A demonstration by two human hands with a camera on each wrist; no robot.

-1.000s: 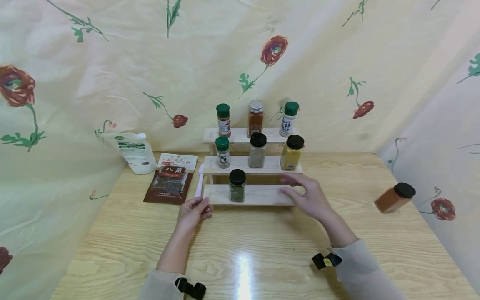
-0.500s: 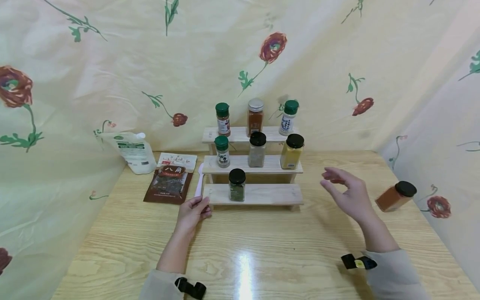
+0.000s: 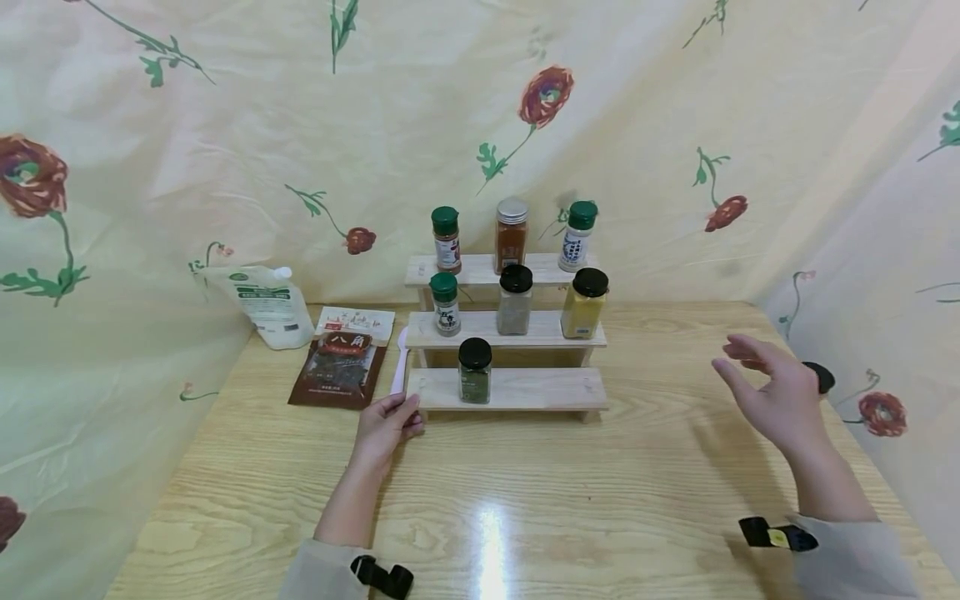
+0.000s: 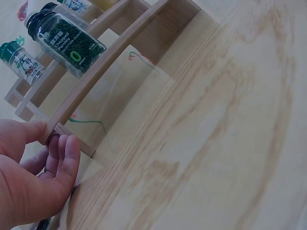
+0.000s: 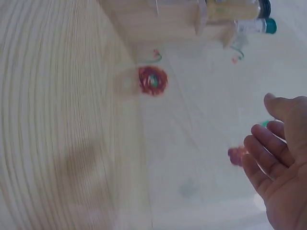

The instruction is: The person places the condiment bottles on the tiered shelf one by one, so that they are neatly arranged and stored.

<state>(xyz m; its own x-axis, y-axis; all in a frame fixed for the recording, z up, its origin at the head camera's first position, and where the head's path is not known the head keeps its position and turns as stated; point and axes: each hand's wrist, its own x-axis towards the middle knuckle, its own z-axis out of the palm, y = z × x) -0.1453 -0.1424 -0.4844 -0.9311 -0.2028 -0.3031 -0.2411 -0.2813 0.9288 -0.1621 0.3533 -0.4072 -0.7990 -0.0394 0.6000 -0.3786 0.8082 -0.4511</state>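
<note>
My left hand (image 3: 384, 429) pinches the front left corner of a three-tier wooden spice rack (image 3: 551, 390). In the left wrist view its thumb lies over the end of the lowest shelf, with curled fingers (image 4: 67, 160) beneath. A jar of chopped green herb (image 3: 474, 383) with a black lid stands on that shelf. My right hand (image 3: 780, 396) is over the table's right side, fingers apart and loosely bent, holding nothing. Behind it the black lid (image 3: 825, 377) of a reddish-brown spice jar peeks out; its body is hidden.
The middle shelf bears a green-capped shaker (image 3: 446, 315), a greyish jar (image 3: 514, 310) and a yellow spice jar (image 3: 582, 312). Several bottles stand on top. Left of the rack lie a pale plastic spoon (image 3: 401, 360), a brown star anise bag (image 3: 341, 362) and a white spouted pouch (image 3: 272, 307).
My right hand has moved from the rack's right end across to the right, now covering most of the reddish-brown jar. The left hand keeps its grip on the rack corner.
</note>
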